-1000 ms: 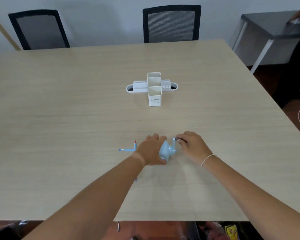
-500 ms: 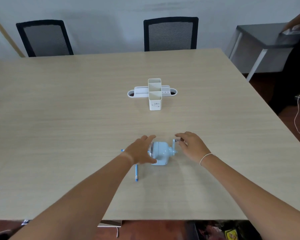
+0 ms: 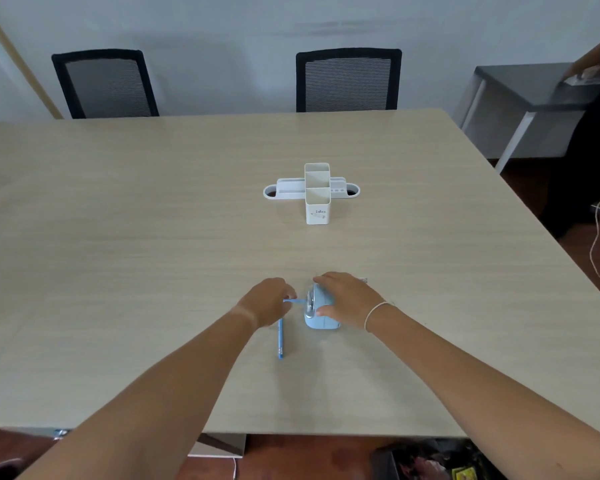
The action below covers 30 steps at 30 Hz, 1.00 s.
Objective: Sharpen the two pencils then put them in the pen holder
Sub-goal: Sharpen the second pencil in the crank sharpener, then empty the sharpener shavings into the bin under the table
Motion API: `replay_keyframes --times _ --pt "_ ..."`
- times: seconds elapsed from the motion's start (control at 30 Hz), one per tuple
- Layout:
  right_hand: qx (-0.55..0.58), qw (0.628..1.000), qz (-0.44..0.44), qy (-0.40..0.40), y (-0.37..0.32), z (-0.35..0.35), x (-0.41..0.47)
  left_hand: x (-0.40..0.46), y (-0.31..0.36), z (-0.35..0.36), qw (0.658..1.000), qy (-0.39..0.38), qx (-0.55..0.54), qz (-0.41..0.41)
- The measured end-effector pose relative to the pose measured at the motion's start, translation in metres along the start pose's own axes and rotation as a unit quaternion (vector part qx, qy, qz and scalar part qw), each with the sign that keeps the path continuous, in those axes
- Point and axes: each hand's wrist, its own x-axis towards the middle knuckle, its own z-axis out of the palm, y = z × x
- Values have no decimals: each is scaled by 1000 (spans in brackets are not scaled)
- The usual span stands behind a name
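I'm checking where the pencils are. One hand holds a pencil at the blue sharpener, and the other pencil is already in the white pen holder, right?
Not quite. The head view shows the other pencil lying on the table beside the left hand; the pen holder looks empty. The rest is right.

Pale wall (image 3: 222,26) — two black mesh chairs (image 3: 349,81), wooden table (image 3: 118,237)

The right hand (image 3: 347,299) covers most of the blue sharpener (image 3: 317,315), hiding its crank. The left hand (image 3: 269,301) hides one end of the pencil (image 3: 293,301) it holds; its grip cannot be made out. The second pencil (image 3: 280,337) runs under that hand. The printing on the pen holder (image 3: 317,206) is too small to read.
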Motion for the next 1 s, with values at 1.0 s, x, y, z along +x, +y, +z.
replay_keyframes --times 1.0 --pt "-19 999 24 7 -2 14 11 -10 -41 -6 998 21 64 17"
